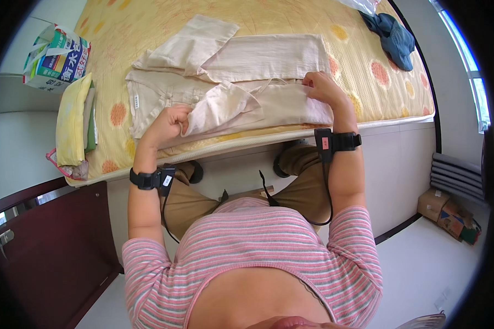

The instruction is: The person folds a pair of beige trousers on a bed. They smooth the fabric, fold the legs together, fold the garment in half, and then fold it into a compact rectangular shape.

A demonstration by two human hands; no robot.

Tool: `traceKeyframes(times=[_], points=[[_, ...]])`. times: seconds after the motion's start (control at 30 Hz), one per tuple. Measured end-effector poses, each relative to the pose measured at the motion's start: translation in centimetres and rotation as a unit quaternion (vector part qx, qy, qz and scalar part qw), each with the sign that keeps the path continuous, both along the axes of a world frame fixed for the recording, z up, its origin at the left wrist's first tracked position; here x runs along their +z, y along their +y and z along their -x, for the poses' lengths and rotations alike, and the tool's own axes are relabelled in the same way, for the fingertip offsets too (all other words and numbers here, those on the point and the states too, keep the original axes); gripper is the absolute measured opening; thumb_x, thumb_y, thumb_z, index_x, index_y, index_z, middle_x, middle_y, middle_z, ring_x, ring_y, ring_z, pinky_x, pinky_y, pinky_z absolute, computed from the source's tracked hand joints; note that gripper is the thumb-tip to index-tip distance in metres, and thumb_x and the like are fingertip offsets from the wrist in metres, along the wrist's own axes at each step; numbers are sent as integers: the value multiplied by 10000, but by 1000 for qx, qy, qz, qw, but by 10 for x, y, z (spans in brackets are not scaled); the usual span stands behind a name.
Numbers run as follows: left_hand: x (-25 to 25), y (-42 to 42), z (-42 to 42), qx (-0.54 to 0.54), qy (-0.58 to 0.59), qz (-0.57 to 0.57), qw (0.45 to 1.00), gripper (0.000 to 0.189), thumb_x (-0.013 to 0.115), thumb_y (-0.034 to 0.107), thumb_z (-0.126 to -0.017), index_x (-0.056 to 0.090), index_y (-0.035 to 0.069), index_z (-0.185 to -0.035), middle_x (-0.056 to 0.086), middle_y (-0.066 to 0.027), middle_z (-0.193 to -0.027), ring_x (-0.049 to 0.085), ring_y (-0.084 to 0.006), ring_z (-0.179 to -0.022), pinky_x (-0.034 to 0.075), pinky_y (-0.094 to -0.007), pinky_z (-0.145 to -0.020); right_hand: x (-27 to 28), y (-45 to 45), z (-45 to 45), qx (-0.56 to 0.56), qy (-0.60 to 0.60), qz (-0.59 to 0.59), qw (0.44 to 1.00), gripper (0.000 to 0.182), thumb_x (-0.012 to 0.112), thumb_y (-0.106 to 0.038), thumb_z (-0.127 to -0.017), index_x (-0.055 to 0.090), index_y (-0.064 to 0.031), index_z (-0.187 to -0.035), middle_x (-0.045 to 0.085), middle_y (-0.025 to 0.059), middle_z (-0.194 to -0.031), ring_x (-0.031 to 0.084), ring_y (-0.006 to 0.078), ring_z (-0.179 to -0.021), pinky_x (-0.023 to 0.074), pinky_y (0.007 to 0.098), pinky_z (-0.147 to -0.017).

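Observation:
A cream cloth shirt [267, 57] with knotted buttons lies spread on a patterned mattress [374, 98], its collar end to the left. One sleeve is folded back over the far side; the near sleeve end lies over the body. My left hand [171, 123] pinches the near sleeve's edge below the buttons, thumb and fingers together. At the shirt's hem end on the right, my right hand [323, 88] has its fingertips on the cloth, fingers curled; some fingertips are hidden, and whether they grip the fabric cannot be told.
Folded cloths [72, 119] are stacked at the mattress's left edge, beside a printed carrier bag [57, 57]. A crumpled blue cloth [395, 41] lies at the far right. Cardboard boxes [434, 203] stand on the floor at right. Black cabled bands circle both forearms.

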State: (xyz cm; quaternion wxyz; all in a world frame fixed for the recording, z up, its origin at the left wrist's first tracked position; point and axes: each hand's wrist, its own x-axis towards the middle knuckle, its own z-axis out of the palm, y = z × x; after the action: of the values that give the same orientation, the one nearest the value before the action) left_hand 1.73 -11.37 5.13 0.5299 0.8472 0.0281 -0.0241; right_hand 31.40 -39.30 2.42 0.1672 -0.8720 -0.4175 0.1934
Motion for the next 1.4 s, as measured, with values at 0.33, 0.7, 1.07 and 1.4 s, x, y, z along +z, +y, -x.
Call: traceKeyframes(times=[0.33,0.7,1.07,1.4], points=[[-4,-3,5,174,-3,28,984,203,410,-150,-617,555,-22,-680,522,-16,-631,440,-81,-626,351,-221,-576,15,-6,-5,-2,11,-53,999,182,532,-24,-608,636,-19,-757,614,176,-767,584,320,-760,459,368,-675],[-30,16,9,135,13,2,991,254,368,-161,-653,581,-25,-680,560,7,-639,467,-47,-651,368,-188,-596,-6,47,37,58,-58,-117,990,231,549,-132,-717,634,-78,-925,620,154,-762,591,320,-763,463,385,-695],[-6,7,17,85,27,99,991,288,338,-170,-628,588,-38,-684,601,-7,-723,491,-47,-683,394,-188,-639,-15,66,27,-89,-35,-81,992,304,468,-267,-790,630,-20,-714,603,195,-716,577,376,-702,459,446,-674],[-17,14,27,36,36,119,992,205,385,-162,-607,531,-20,-589,576,-19,-699,491,-71,-692,397,-205,-711,-1,64,32,-101,-21,-15,995,313,464,-296,-789,636,-34,-778,618,182,-786,582,365,-757,468,426,-694]])
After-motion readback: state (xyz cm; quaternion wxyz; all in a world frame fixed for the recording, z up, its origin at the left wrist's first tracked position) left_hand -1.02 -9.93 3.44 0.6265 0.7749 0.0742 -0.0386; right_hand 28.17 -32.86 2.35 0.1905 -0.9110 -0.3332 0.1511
